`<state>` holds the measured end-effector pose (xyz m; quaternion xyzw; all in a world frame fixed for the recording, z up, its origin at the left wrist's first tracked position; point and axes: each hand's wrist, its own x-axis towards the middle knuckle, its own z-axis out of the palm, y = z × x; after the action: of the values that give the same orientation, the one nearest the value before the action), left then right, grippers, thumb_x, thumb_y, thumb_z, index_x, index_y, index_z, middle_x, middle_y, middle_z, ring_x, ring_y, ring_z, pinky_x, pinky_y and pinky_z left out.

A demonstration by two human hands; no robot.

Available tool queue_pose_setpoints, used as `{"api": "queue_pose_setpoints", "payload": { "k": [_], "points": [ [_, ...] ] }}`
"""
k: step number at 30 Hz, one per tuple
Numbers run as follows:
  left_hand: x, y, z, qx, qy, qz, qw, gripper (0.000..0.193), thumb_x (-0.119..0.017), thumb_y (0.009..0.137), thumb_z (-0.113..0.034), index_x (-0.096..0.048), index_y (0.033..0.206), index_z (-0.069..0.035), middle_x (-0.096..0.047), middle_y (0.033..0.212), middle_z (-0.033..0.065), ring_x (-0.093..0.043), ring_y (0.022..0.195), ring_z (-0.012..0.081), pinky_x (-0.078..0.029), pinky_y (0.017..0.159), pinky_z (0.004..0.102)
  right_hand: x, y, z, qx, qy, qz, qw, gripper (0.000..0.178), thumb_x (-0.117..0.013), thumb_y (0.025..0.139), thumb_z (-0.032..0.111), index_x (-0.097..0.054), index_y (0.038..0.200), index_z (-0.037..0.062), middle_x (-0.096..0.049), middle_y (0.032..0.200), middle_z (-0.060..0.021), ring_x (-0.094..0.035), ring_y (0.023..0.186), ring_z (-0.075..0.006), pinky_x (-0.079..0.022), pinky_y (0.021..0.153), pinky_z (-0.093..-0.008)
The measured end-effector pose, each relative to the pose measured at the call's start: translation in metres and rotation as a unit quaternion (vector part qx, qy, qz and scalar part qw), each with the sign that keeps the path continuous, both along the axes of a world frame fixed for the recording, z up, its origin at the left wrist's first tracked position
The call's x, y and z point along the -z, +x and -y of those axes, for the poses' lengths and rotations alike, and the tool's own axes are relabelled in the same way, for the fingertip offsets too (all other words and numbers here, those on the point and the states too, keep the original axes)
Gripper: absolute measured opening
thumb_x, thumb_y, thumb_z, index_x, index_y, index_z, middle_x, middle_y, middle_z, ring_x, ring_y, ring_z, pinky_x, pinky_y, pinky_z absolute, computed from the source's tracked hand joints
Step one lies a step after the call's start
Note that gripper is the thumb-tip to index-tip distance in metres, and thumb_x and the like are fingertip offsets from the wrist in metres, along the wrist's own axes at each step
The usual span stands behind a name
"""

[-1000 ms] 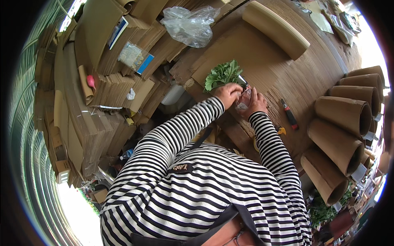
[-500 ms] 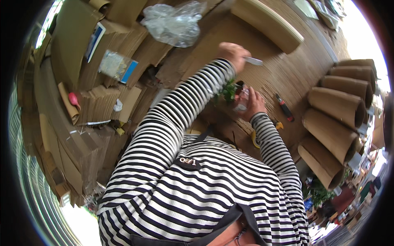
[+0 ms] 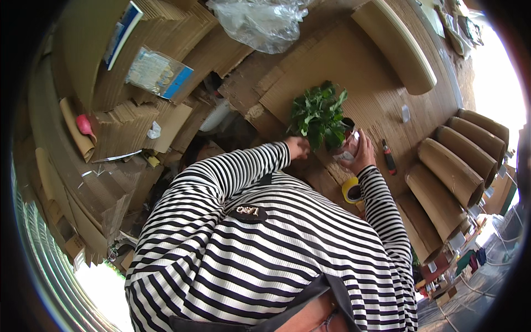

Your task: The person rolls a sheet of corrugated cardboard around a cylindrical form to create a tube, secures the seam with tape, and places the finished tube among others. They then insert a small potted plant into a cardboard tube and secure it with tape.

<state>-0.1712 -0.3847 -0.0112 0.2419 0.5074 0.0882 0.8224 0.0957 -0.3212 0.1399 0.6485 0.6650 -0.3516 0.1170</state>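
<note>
A leafy green plant (image 3: 318, 116) leans to the left out of a small pot (image 3: 347, 148) wrapped in clear plastic. My right hand (image 3: 363, 155) closes around the pot from its right side. Just below the leaves, close to my chest, is my left hand (image 3: 298, 148). Its fingers are curled, and I cannot make out what is in them, if anything. Under the plant lies a flat sheet of corrugated cardboard (image 3: 293, 77). To the right of the pot, a small clear piece of plastic (image 3: 406, 114) rests on the table.
A red and black cutter (image 3: 389, 157) and a roll of yellow tape (image 3: 351, 190) lie near my right wrist. Curved cardboard pieces (image 3: 451, 166) line the right side, with a larger curl (image 3: 398, 47) farther back. Cardboard stacks (image 3: 119, 124) and a clear plastic bag (image 3: 260, 22) stand left and behind.
My left hand has come back toward my chest, no longer showing the whitish strip. A small clear piece now shows on the table at right. The plant's leaves are uncovered; the view has shifted.
</note>
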Motion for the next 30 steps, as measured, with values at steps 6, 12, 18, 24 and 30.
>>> {"api": "queue_pose_setpoints", "payload": {
  "k": [6,12,18,24,30],
  "points": [
    [0.009,0.022,-0.028,-0.282,-0.151,0.111,0.941,0.028,-0.052,0.097,-0.009,-0.055,0.125,-0.010,-0.069,0.108,0.0078,-0.069,0.096,0.0247,-0.057,0.085,0.0451,0.016,0.016,-0.008,0.009,-0.016,-0.028,0.999,0.128,-0.095,0.061,0.031,-0.016,0.160,0.0085,-0.037,0.154,-0.0205,-0.040,0.141,-0.0379,-0.037,0.119,-0.0450],
    [-0.034,0.018,-0.062,-0.465,-0.185,0.149,0.853,0.022,-0.054,0.102,-0.016,-0.060,0.120,-0.006,-0.072,0.114,0.0100,-0.068,0.108,0.0285,-0.054,0.099,0.0431,0.024,0.016,-0.017,-0.006,-0.015,-0.019,1.000,0.128,-0.094,0.061,0.032,-0.016,0.160,0.0095,-0.038,0.154,-0.0217,-0.042,0.141,-0.0372,-0.039,0.118,-0.0438],
    [-0.035,0.041,0.002,-0.488,-0.142,-0.068,0.859,0.026,-0.062,0.098,-0.017,-0.058,0.124,-0.012,-0.068,0.107,0.0039,-0.064,0.099,0.0193,-0.051,0.088,0.0397,0.039,0.026,-0.018,-0.001,-0.012,-0.039,0.999,0.128,-0.094,0.058,0.030,-0.019,0.159,0.0079,-0.044,0.149,-0.0227,-0.048,0.136,-0.0355,-0.043,0.114,-0.0421],
    [-0.017,0.079,0.029,-0.404,-0.132,-0.091,0.900,0.036,-0.064,0.095,-0.014,-0.057,0.129,-0.003,-0.065,0.120,0.0141,-0.063,0.111,0.0303,-0.051,0.096,0.0463,0.040,0.026,-0.024,-0.036,-0.013,-0.047,0.998,0.132,-0.092,0.058,0.047,-0.017,0.159,0.0053,-0.042,0.152,-0.0236,-0.044,0.140,-0.0364,-0.040,0.116,-0.0425],
    [-0.030,0.083,0.015,-0.387,-0.115,-0.061,0.913,0.032,-0.066,0.093,-0.007,-0.058,0.124,0.000,-0.066,0.115,0.0143,-0.069,0.094,0.0274,-0.061,0.079,0.0402,0.044,0.029,-0.024,-0.049,-0.005,-0.030,0.998,0.129,-0.094,0.058,0.035,-0.018,0.159,0.0091,-0.043,0.150,-0.0226,-0.046,0.138,-0.0372,-0.042,0.116,-0.0438]
  ]
}}
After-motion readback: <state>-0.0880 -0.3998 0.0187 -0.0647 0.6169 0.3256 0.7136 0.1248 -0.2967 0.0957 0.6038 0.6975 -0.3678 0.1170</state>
